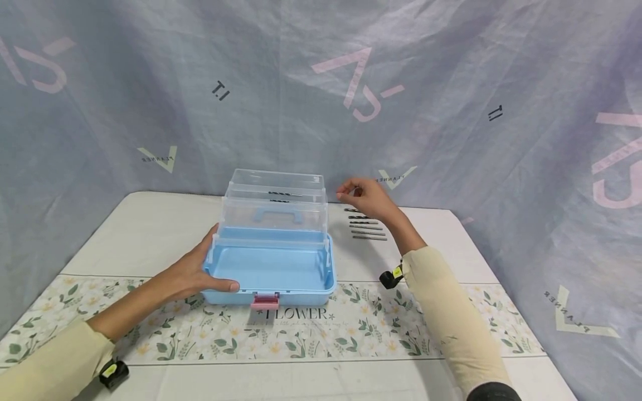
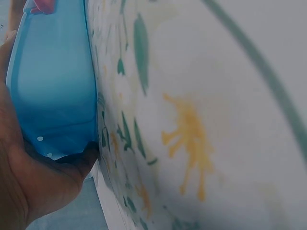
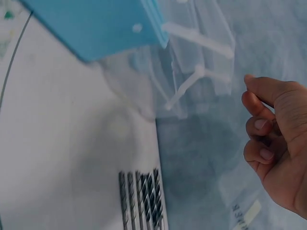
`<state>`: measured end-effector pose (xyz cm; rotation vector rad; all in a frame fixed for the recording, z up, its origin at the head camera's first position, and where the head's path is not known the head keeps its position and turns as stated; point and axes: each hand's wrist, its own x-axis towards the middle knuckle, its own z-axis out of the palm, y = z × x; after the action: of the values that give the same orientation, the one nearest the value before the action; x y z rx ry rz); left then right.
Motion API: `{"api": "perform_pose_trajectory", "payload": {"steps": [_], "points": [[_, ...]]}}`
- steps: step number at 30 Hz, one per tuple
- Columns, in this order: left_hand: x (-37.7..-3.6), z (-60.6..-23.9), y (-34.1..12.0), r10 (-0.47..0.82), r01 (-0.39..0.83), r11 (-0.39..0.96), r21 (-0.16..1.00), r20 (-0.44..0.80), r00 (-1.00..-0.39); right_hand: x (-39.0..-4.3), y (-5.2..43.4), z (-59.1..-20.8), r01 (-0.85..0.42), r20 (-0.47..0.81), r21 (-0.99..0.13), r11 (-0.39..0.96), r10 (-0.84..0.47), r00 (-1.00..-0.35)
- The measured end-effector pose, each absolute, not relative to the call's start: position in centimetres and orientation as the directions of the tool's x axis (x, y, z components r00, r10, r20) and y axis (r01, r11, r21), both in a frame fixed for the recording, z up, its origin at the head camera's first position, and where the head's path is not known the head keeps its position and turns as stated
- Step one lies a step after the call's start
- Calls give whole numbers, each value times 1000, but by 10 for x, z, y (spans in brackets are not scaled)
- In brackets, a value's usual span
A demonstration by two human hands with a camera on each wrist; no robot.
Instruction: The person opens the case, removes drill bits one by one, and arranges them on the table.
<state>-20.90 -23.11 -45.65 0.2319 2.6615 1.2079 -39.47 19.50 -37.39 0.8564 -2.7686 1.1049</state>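
Note:
A light blue toolbox [image 1: 268, 270] stands with its clear lid and clear trays [image 1: 301, 196] raised. My left hand [image 1: 193, 273] grips its left end, thumb over the front rim; in the left wrist view the left hand [image 2: 45, 167] wraps the blue end wall. Two dark drill bits [image 1: 285, 194] lie in the clear trays. My right hand [image 1: 368, 197] is up beside the raised trays, fingers curled, thumb and index tips close together; nothing shows between them in the right wrist view [image 3: 283, 139]. Below it several drill bits [image 1: 368, 227] lie in a row.
A pink latch [image 1: 264, 301] hangs at the box front. The white table has a floral strip [image 1: 281, 345] running across it. Grey-blue printed cloth [image 1: 281, 111] rises behind and at both sides of the table.

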Motion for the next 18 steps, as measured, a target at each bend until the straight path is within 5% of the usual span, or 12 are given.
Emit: {"api": "perform_pose_trajectory", "payload": {"steps": [18], "points": [[-210,-457,-231,235,63,634,770,-114,-965,-386,135,-356,-601,266,-591,538,-574,-775]]}}
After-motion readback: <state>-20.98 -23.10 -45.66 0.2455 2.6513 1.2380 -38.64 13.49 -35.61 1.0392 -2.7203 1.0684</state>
